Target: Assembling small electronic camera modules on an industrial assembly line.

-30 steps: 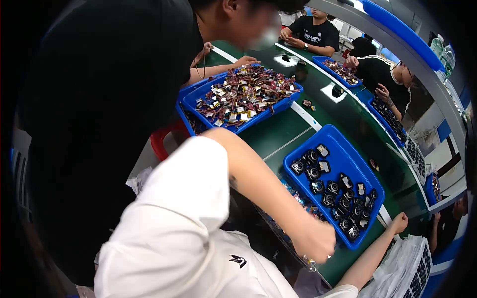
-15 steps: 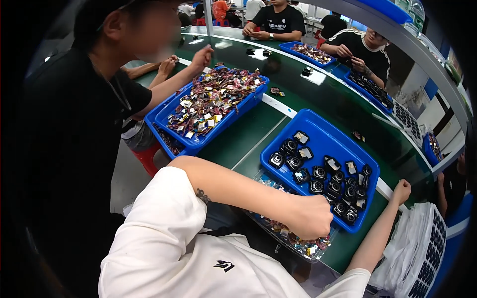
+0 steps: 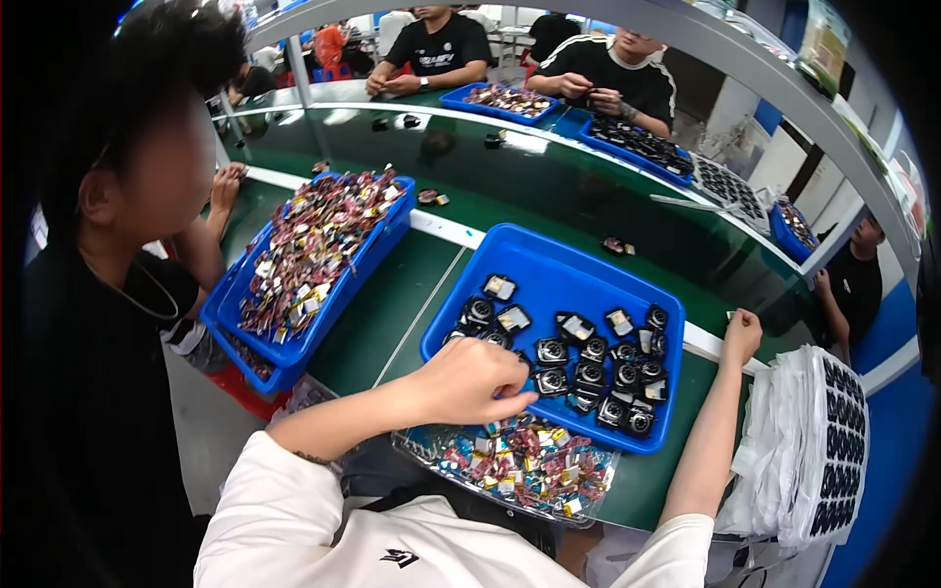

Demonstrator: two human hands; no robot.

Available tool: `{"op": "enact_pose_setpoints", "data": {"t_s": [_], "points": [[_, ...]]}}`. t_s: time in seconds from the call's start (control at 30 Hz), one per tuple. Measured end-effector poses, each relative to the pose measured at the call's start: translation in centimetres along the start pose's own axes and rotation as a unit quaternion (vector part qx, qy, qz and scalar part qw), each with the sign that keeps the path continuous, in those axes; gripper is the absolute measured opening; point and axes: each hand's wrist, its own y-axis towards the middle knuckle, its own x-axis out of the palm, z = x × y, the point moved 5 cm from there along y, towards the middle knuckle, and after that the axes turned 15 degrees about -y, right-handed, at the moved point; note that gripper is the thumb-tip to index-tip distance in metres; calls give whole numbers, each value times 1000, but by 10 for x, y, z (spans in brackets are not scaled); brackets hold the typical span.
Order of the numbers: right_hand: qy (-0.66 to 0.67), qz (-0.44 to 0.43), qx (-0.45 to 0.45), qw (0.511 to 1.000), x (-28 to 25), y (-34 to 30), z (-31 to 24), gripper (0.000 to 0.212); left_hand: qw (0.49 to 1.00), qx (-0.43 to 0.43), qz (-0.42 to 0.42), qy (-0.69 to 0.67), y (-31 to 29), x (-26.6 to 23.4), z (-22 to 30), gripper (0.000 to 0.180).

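- Black camera-shaped units: loose in blue tray on green counter, bunched toward near side; some lens side up, some pale side up.
- Small wired parts: heaped in clear tray, just on near side of blue tray.
- Handling, black units: probably light, stiff, maybe slick; best gripped by side edges, off the lens.
- Handling, wired parts: likely very light, bendy leads, fragile and tangle-prone; pinch the flat body, don't tug leads.
- Left hand: over near-left edge of blue tray, partly covering units there. Fingers curled, thumb extended near them with little gap; can't tell if anything's held or touched.
- Right hand: by white strip, right of blue tray, apart from units. Fingers bent in loosely; can't tell whether gripping something.
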Motion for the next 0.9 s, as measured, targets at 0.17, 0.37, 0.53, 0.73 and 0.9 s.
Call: {"op": "enact_pose_setpoints", "data": {"t_s": [0.17, 0.37, 0.53, 0.73, 0.9], "points": [[-5, -17, 12, 1000, -5, -7, -11, 20, 980, 69, -142, -121, -19, 10, 29, 34], [193, -50, 52, 978, 6, 11, -9, 17, 977, 58, -205, -32, -18, 37, 26, 23], [294, -114, 45, 948, -12, 3, -54, 17, 968, 43, -211, -129, 0, 38, 22, 16], [322, -176, -48, 929, -33, -14, -112, 18, 957, 51, -253, -134, 9, 25, 27, 17], [301, -217, -110, 922, -39, -27, -140, 17, 952, 69, -296, -34, -7, 34, 22, 19]]}}
